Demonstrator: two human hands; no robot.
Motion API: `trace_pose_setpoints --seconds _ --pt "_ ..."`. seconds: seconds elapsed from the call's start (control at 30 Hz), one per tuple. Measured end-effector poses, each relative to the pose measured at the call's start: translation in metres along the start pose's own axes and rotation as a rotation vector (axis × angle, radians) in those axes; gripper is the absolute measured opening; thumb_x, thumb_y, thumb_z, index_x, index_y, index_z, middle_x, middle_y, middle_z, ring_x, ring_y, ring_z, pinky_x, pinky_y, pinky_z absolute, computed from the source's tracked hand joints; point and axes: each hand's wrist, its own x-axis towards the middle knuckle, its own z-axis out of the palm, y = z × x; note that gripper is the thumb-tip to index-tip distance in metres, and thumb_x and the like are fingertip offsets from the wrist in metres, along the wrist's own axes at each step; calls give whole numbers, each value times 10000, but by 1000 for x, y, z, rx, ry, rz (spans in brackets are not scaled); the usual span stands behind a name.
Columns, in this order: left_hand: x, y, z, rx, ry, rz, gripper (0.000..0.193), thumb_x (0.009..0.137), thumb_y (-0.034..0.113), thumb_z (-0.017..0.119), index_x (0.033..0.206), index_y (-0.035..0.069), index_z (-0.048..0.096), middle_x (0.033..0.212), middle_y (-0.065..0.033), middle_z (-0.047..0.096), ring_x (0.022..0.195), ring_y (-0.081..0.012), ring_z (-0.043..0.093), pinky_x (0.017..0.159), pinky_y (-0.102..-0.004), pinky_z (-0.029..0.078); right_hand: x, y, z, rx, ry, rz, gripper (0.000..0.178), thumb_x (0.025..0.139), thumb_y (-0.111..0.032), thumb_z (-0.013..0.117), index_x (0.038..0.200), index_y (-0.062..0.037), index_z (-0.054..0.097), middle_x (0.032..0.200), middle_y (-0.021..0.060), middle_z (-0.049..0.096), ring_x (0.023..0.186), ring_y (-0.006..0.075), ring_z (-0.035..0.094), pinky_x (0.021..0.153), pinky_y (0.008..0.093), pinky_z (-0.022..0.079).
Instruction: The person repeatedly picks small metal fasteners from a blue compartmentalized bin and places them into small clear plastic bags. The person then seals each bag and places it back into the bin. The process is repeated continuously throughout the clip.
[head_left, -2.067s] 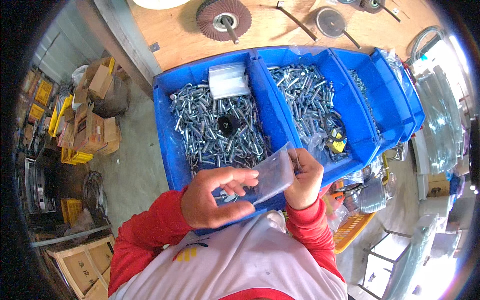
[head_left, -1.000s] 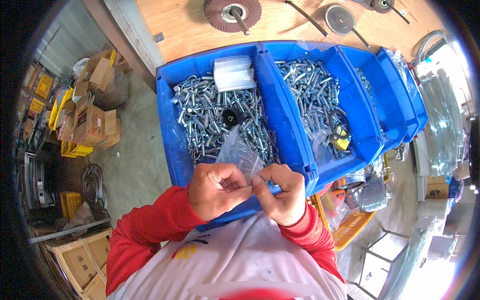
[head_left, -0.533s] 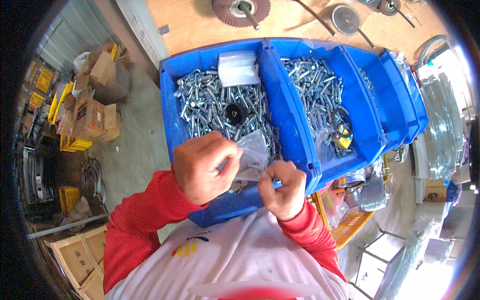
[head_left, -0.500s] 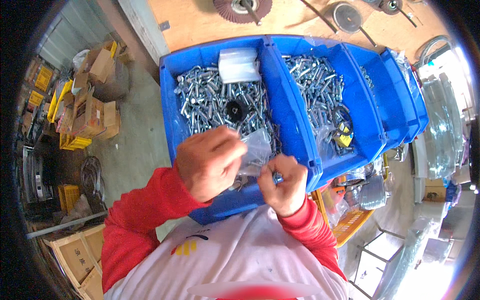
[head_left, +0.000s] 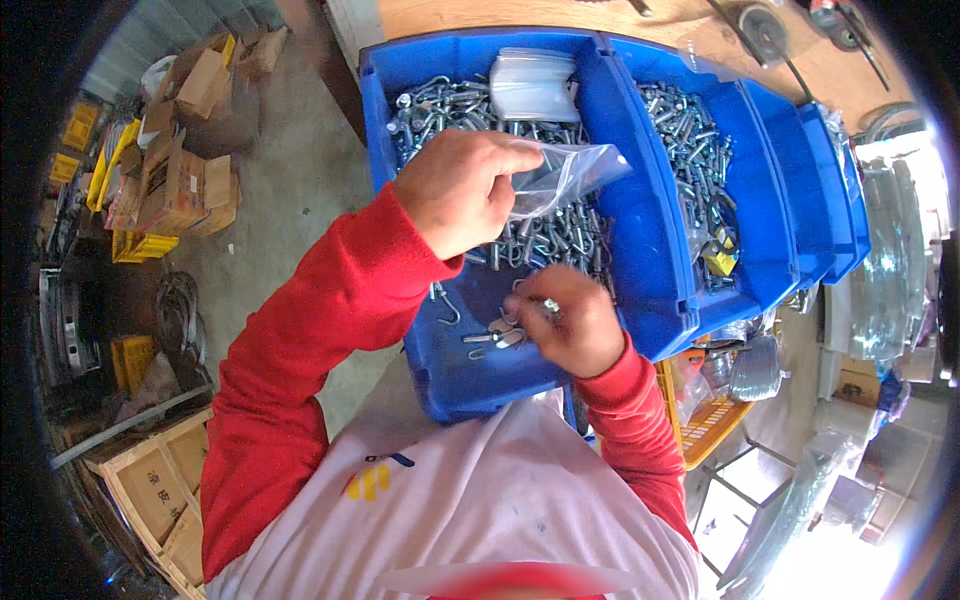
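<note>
My left hand point(head_left: 462, 192) is closed on a clear plastic bag point(head_left: 580, 178), pinching its edge over the heap of metal bolts and hooks point(head_left: 555, 245). Below it, toward me, my right hand point(head_left: 575, 320) has its fingers curled together. A small shiny metal piece point(head_left: 550, 306) shows between them, too blurred to name exactly. Both hands are above the largest blue bin point(head_left: 500, 388). On its bare front part lie a loose hook point(head_left: 447, 308) and a few small metal pieces point(head_left: 488, 340), close to the right hand's fingertips.
A stack of clear bags point(head_left: 533, 88) lies on the bolts at the bin's back. A second blue bin point(head_left: 655, 150) holds more bolts and a yellow item point(head_left: 719, 258). An orange basket point(head_left: 712, 420) stands low on the right. Cardboard boxes point(head_left: 185, 200) sit on the floor at left.
My left hand has moved up and right, carrying the plastic bag away from the right hand. The right hand has come slightly nearer me. The dark round disc on the bolts is out of sight.
</note>
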Motion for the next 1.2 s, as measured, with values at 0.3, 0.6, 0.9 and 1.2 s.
trace_pose_setpoints --seconds 0.3,0.6,0.9,1.2 --pt "-1 -26 9 -119 -12 -29 282 810 -24 619 1053 -8 760 1116 -210 749 1011 -353 742 909 -402 596 1 23 64 -341 -690 72 346 848 -192 736 1140 -17 674 1181 216 680 1066 373 671 874 489 560" --pt "4 -22 4 -153 -75 -4 287 838 -1 665 1100 37 775 1049 -190 767 895 -282 771 795 -354 599 24 22 114 -442 -440 296 316 808 -190 744 1013 39 669 1059 249 694 977 417 701 802 520 604" --pt "1 -24 0 -261 -82 -90 289 811 63 706 1090 28 773 1062 -216 758 887 -291 765 768 -375 593 -11 -17 55 -549 -374 477 145 859 -96 629 972 -28 570 833 198 688 798 415 708 735 513 579" --pt "-2 -5 12 -125 -376 12 370 761 121 779 1108 -5 741 1157 -212 733 1053 -374 714 948 -435 562 -28 -82 -41 -258 187 458 167 893 -71 728 1037 -12 668 770 173 683 665 367 692 600 443 528"
